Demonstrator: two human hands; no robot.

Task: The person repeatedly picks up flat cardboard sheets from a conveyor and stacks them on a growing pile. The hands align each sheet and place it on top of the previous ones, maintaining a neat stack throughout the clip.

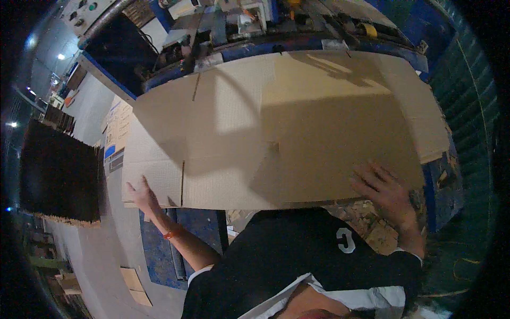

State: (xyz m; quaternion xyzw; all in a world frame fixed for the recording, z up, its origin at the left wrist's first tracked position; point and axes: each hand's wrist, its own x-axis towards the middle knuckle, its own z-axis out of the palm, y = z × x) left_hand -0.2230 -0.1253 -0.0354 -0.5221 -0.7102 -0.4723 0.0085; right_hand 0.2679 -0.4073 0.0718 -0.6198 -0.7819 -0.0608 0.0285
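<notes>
A large flat sheet of brown corrugated cardboard point(228, 175) lies in front of me, with creases and dark cut slots across it. Part of it is in shadow. On its near left corner is my left hand point(143, 198), thumb and fingers apart. Farther right, my right hand point(383, 192) rests with spread fingers on the near part of the sheet, slightly blurred. Neither hand is wrapped round anything that I can see. Another cardboard layer point(425, 127) shows at the right end. The sheet's far edge meets a blue machine point(244, 52).
A control panel with buttons point(87, 11) stands at the far left. Dark stacked sheets point(61, 170) stand to the left. Loose cardboard pieces point(136, 286) lie on the grey floor, and scraps point(382, 236) lie below the sheet. A green ribbed curtain or wall point(473, 133) borders the right.
</notes>
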